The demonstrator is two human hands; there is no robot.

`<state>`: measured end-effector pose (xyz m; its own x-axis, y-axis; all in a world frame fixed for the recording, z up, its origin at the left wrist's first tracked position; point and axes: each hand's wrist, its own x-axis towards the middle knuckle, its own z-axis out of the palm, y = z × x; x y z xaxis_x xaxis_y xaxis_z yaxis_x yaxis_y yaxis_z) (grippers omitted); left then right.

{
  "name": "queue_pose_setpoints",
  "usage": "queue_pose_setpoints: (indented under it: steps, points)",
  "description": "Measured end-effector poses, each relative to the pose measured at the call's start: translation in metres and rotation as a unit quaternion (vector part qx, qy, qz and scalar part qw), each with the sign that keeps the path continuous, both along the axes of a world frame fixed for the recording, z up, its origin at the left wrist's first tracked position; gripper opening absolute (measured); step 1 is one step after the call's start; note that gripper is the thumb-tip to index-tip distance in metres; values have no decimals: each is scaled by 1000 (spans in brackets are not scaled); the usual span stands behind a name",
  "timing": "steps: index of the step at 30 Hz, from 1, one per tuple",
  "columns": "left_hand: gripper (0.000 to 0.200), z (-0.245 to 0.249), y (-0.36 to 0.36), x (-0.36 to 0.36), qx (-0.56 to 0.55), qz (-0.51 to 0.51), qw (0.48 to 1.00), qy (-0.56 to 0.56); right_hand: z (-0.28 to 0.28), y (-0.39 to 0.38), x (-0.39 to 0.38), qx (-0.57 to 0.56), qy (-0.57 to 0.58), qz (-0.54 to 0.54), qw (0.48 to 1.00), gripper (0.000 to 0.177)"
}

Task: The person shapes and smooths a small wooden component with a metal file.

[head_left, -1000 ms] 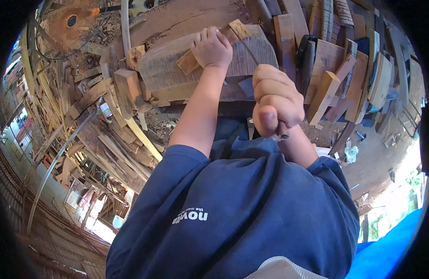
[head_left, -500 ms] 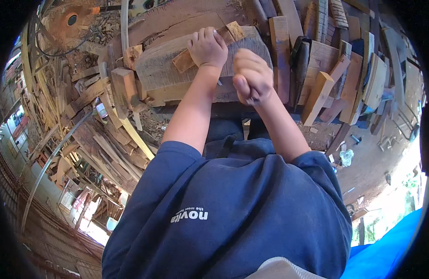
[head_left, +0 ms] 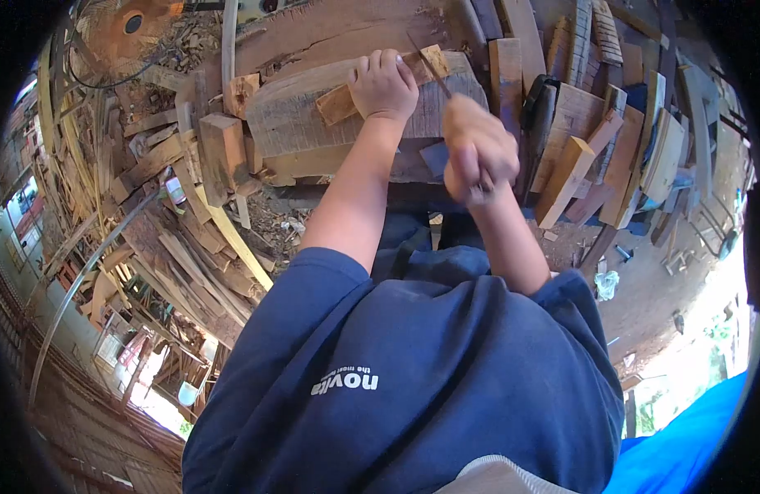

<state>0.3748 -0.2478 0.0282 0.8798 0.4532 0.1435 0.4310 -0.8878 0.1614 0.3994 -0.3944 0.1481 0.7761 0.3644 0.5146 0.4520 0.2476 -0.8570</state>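
Across a thick weathered timber (head_left: 289, 119) lies a small wooden piece (head_left: 336, 105), tilted up to the right. My left hand (head_left: 383, 85) grips this piece near its middle, fingers over its far edge. To its right, my right hand (head_left: 479, 148) is closed in a fist, blurred by motion. A thin dark blade (head_left: 429, 64) extends from that fist up to the right end of the small piece. The handle is hidden inside my fingers.
Upright wood blocks (head_left: 223, 156) stand at the left, beside a heap of wood strips (head_left: 182, 263). More boards (head_left: 565, 181) lean at the right. A clear plastic bag (head_left: 606, 285) lies on the ground, and a wire fan (head_left: 131, 26) is at the upper left.
My right hand has moved right and slightly toward my body, and more of the blade shows. My left hand still holds the small piece; the whole view has shifted slightly.
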Motion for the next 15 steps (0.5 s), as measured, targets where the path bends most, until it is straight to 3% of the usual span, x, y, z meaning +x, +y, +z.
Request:
queue_pose_setpoints:
  steps: [2, 5, 8, 12, 15]
  points:
    - [17, 0, 1, 3, 3, 2, 1000, 3, 24, -9, -12, 94, 32, 0, 995, 29]
    - [14, -1, 1, 1, 9, -6, 1000, 2, 14, -1, -20, 114, 7, -49, 992, 33]
    - [11, 0, 1, 0, 14, -7, 1000, -12, -34, 20, 9, 44, -47, -38, 997, 40]
    - [11, -4, 1, 1, 13, 0, 999, -33, 10, 8, -2, 42, -35, -61, 997, 40]
    - [11, -3, 1, 1, 15, -5, 999, -28, 29, -17, -22, 94, 3, 1, 996, 35]
